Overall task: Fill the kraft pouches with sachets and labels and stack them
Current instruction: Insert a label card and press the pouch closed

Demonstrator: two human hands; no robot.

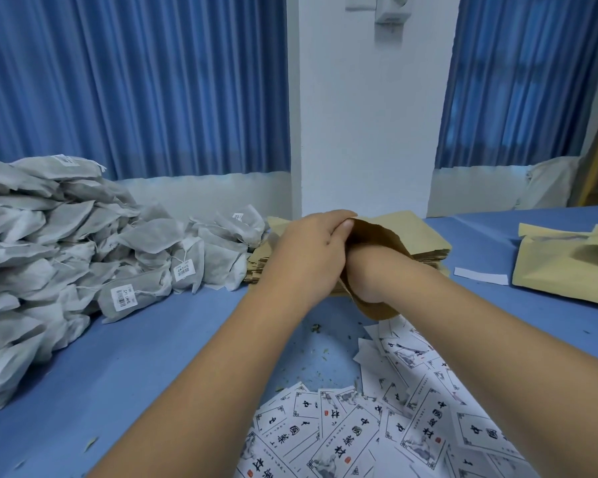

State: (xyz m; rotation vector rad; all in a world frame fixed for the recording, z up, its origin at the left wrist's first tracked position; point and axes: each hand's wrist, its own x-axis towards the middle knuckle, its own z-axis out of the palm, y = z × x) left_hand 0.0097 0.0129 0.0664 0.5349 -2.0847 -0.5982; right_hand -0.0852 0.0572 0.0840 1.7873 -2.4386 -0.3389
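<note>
Grip: left hand point(311, 251) pinching mouth rim of kraft pouch point(382, 236), thumb curled over edge | right hand point(361, 269) sunk wrist-deep inside pouch, fingers hidden, spread or curled cannot tell | pouch held open above stack of empty pouches point(427, 238) | sachets point(83, 236) heaped left, labels point(394, 429) strewn nearest, blue table point(135, 357) beneath
</note>
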